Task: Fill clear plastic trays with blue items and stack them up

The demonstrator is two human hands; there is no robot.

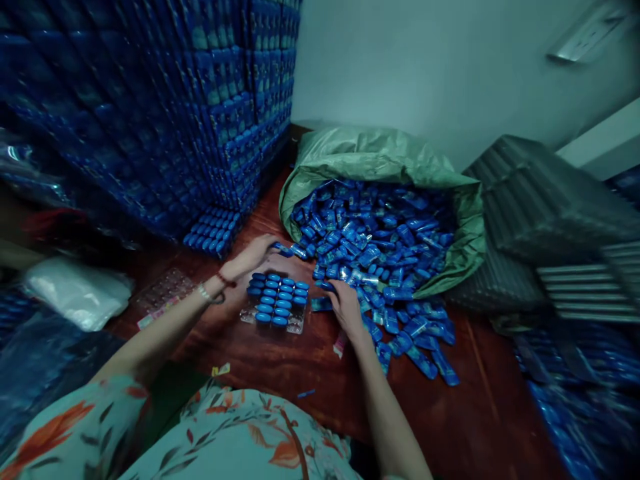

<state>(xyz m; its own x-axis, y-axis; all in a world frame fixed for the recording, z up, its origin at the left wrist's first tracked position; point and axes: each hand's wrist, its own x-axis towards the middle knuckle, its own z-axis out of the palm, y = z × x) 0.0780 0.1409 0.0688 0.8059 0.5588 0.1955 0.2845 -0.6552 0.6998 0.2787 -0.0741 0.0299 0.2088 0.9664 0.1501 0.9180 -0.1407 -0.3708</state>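
My left hand (256, 255) is closed around a small blue glossy pack (283, 249) beside the mouth of the sack. My right hand (346, 305) pinches another small blue pack (326, 287) at the left edge of the loose pile. Between the hands lies a clear plastic tray (295, 325), partly filled with rows of upright blue packs (275, 293); a few slots along its front hold none. Loose blue packs (380, 267) spill from a large green woven sack (370, 150) onto the reddish table (300, 363). The exact kind of pack is too blurred to tell.
Tall stacks of filled blue trays (215, 100) rise at the left. A clear tray (167, 293) and a white plastic bag (77, 287) lie at left. Stacked grey trays (550, 193) stand right of the sack, above blue bundles (590, 393).
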